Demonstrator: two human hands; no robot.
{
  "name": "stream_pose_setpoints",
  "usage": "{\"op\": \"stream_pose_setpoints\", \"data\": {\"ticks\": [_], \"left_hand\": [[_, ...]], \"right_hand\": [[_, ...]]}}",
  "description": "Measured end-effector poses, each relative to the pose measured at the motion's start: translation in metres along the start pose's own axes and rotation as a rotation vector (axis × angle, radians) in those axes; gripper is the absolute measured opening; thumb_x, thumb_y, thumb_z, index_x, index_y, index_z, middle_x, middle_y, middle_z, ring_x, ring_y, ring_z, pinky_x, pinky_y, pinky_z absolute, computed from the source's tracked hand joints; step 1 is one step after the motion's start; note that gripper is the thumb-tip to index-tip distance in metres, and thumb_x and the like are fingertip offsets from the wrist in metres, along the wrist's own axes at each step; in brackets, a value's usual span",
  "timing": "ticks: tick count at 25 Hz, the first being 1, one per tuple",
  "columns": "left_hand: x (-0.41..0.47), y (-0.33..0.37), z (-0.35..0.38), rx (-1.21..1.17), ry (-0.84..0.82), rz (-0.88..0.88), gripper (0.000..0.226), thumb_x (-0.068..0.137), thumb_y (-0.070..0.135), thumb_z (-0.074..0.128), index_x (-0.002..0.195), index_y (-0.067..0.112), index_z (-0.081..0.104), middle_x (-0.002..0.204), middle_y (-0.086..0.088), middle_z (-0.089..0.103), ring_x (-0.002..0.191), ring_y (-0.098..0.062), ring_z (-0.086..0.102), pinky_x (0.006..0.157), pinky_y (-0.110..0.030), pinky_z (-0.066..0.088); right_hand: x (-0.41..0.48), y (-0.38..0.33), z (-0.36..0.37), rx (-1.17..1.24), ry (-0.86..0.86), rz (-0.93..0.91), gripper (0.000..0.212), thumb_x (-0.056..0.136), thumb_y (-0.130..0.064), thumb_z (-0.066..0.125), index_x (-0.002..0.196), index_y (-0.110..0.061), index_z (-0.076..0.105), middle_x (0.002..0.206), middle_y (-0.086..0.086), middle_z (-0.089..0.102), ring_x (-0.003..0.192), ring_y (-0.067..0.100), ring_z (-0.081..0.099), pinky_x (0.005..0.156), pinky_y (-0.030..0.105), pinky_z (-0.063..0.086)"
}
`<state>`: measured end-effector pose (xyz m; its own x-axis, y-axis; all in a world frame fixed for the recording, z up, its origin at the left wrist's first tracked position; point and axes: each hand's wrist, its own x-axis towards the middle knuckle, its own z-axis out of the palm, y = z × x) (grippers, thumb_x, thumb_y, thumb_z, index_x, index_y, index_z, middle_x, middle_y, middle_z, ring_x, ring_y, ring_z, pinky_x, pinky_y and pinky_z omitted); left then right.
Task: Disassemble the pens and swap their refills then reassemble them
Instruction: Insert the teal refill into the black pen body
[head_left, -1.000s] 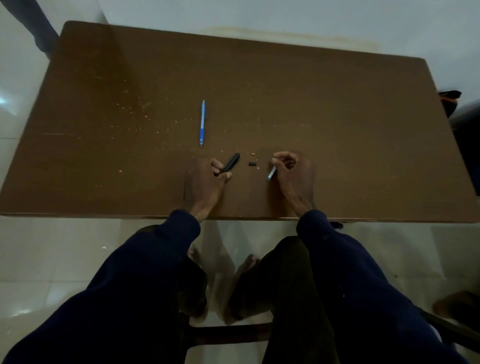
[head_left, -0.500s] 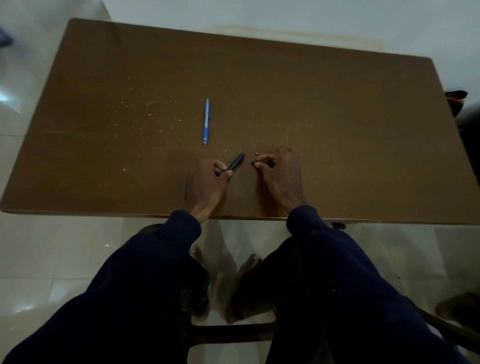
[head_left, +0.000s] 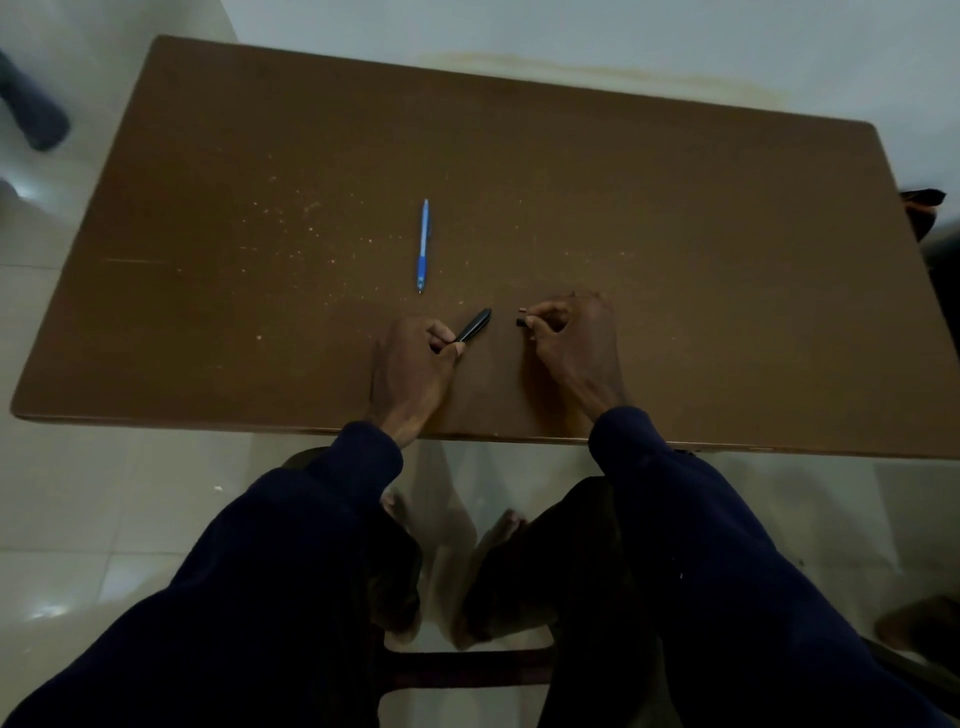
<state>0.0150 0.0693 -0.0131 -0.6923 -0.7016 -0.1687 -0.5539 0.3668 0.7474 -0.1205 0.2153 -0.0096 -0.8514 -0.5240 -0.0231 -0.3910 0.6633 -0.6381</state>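
Head view: the left hand (head_left: 415, 358) grips a black plastic pen barrel (head_left: 475, 325) on the brown wooden counter (head_left: 675, 234). Just beside, the right hand (head_left: 571, 338) pinches a small dark pen piece (head_left: 520, 322). A slim blue plastic pen (head_left: 423, 247) lies beyond, apart from both.

Right hand (head_left: 571, 340) (refill now hidden) pinches black piece (head_left: 520, 322).

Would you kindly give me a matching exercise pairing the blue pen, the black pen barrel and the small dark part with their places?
Things: 1 blue pen; 2 black pen barrel; 3 small dark part.
Places: A pinched by right hand; B free on table, beyond both hands; C held by left hand.
Pairs: 1-B, 2-C, 3-A.
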Motion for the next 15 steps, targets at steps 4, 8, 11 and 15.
{"op": "stream_pose_setpoints", "data": {"ticks": [4, 8, 11, 15], "left_hand": [[-0.001, 0.001, -0.001, 0.016, -0.005, 0.009, 0.017, 0.086, 0.030, 0.079, 0.082, 0.037, 0.064, 0.072, 0.024, 0.055, 0.067, 0.009, 0.055, 0.055, -0.007, 0.034], [0.000, -0.001, -0.003, 0.010, -0.004, 0.000, 0.009, 0.087, 0.028, 0.078, 0.089, 0.030, 0.069, 0.074, 0.023, 0.056, 0.069, 0.009, 0.056, 0.053, -0.006, 0.037], [-0.001, -0.001, -0.003, -0.029, 0.001, -0.009, 0.008, 0.088, 0.025, 0.078, 0.089, 0.025, 0.070, 0.075, 0.021, 0.057, 0.068, 0.008, 0.055, 0.056, 0.002, 0.038], [-0.004, 0.001, -0.005, -0.030, -0.013, -0.002, 0.008, 0.089, 0.025, 0.076, 0.093, 0.021, 0.071, 0.077, 0.020, 0.056, 0.070, 0.007, 0.054, 0.058, 0.005, 0.036]], "right_hand": [[0.007, -0.006, 0.008, -0.013, 0.011, -0.017, 0.014, 0.096, -0.024, 0.070, 0.102, -0.015, 0.078, 0.101, 0.003, 0.073, 0.102, 0.023, 0.062, 0.098, 0.049, 0.051], [0.014, -0.010, 0.012, -0.011, -0.021, 0.013, 0.009, 0.095, -0.024, 0.071, 0.098, -0.018, 0.077, 0.100, 0.001, 0.072, 0.103, 0.021, 0.064, 0.095, 0.043, 0.054], [0.018, -0.012, 0.007, -0.003, -0.047, 0.007, 0.003, 0.092, -0.020, 0.074, 0.089, -0.020, 0.075, 0.088, -0.004, 0.069, 0.092, 0.017, 0.064, 0.084, 0.038, 0.058], [0.026, -0.015, 0.000, 0.040, -0.132, 0.083, 0.011, 0.089, -0.013, 0.078, 0.082, -0.019, 0.071, 0.078, -0.004, 0.067, 0.071, 0.010, 0.066, 0.069, 0.030, 0.060]]}}
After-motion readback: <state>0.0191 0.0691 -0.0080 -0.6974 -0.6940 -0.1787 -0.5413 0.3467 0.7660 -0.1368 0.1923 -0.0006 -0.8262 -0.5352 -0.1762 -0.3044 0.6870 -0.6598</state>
